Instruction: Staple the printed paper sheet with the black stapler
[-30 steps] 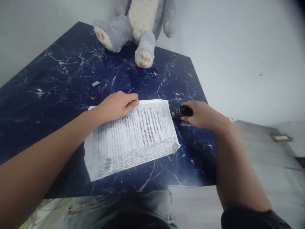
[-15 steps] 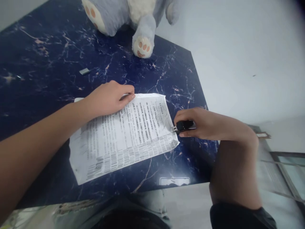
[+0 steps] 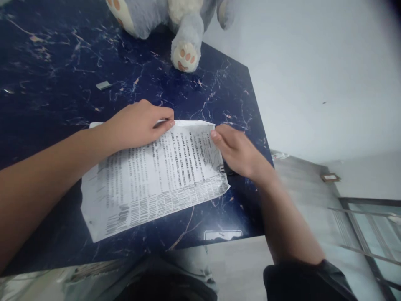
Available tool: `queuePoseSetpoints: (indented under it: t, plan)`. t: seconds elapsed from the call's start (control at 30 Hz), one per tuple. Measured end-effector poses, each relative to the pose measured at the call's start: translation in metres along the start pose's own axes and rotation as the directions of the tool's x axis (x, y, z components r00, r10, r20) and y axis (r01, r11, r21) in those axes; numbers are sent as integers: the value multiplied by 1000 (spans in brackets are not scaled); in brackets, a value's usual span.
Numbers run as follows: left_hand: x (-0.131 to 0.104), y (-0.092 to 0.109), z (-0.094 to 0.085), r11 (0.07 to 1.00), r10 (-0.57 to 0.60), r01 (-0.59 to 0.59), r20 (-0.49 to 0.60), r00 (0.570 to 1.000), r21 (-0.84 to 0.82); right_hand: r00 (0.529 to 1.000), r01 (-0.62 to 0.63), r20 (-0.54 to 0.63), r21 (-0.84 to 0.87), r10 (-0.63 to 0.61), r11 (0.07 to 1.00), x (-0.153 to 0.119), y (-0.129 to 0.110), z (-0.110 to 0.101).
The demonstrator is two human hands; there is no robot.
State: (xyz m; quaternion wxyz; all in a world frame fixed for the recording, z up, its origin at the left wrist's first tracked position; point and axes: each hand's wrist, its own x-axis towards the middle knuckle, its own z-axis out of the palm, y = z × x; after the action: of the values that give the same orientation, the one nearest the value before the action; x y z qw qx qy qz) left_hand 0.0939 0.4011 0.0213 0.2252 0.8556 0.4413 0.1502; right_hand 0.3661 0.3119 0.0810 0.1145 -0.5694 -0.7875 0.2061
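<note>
Printed paper sheets (image 3: 175, 167) lie on the dark table, with creased edges and dense lines of text. My left hand (image 3: 142, 123) rests over the upper edge, thumb and finger pinched together at the paper's rim. At the upper right corner my right hand (image 3: 233, 146) is closed, its thumb on top of the paper and the other fingers mostly hidden. A small black object with a silver metal end (image 3: 230, 170) sits at the right edge of the paper, partly covered by my right hand; its kind cannot be made out here.
A grey plush toy (image 3: 186, 46) sits at the back of the blue marbled table (image 3: 62, 67). A small pale piece (image 3: 104, 85) lies left of it. The table's right edge drops toward the floor, where a small brown object (image 3: 330, 177) lies.
My right hand has let go of the black object and moved up to the paper's upper right corner. My left hand keeps its place on the upper edge. The view has shifted slightly.
</note>
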Motion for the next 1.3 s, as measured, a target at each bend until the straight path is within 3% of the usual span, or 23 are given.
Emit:
queuePoseSetpoints:
  t: [0.1,0.2,0.27,0.33,0.4,0.47,0.53,0.63,0.73,0.83,0.9,0.93,1.0,1.07,1.13,1.2,1.3]
  plan:
    - [1,0,3,1000,-2,2,-7,1000,-3,998,32,-56,-162,-42,986,7,-6,36]
    - [0,5,2,999,0,1,-22,1000,44,992,33,-108,-226,-59,974,10,-9,44]
    - [-1,8,-1,996,8,-6,-27,1000,84,995,104,14,-117,-103,988,10,-7,27]
    - [-2,11,-3,992,26,-24,-17,1000,124,962,190,183,95,-205,977,6,1,-3]
    - [-2,14,-5,985,44,-45,5,999,168,892,259,306,259,-334,931,0,12,-32]
    - [-2,15,-6,977,50,-53,19,999,209,809,289,436,288,-394,913,-3,26,-49]
    - [-2,15,-5,974,52,-54,16,999,219,770,264,527,250,-359,932,-5,41,-54]
    - [-3,16,-3,973,126,-119,-23,992,197,784,139,583,168,-212,976,-5,64,-57]
    - [-7,18,2,952,257,-249,-25,966,178,854,27,517,63,-56,998,-9,87,-72]
    - [-10,23,9,933,336,-338,34,941,121,967,-34,250,-87,55,996,-13,98,-88]
    - [-11,27,14,927,362,-365,52,931,80,996,-41,70,-83,47,996,-12,90,-90]
    - [-11,28,15,928,365,-368,51,930,64,999,-17,37,-37,18,999,-11,81,-86]
    - [-10,30,17,935,354,-354,34,935,23,992,76,90,93,-84,993,-5,55,-70]
    - [-7,29,16,945,321,-321,-1,947,-61,954,198,186,195,-235,961,3,27,-48]
    - [-5,27,13,946,256,-264,-63,965,-189,922,305,166,243,-349,921,11,2,-24]
    - [-2,24,10,922,171,-208,-138,976,-326,909,370,101,249,-404,895,20,-11,-4]
    - [-1,21,7,848,75,-170,-203,976,-502,909,393,42,252,-415,885,29,-11,13]
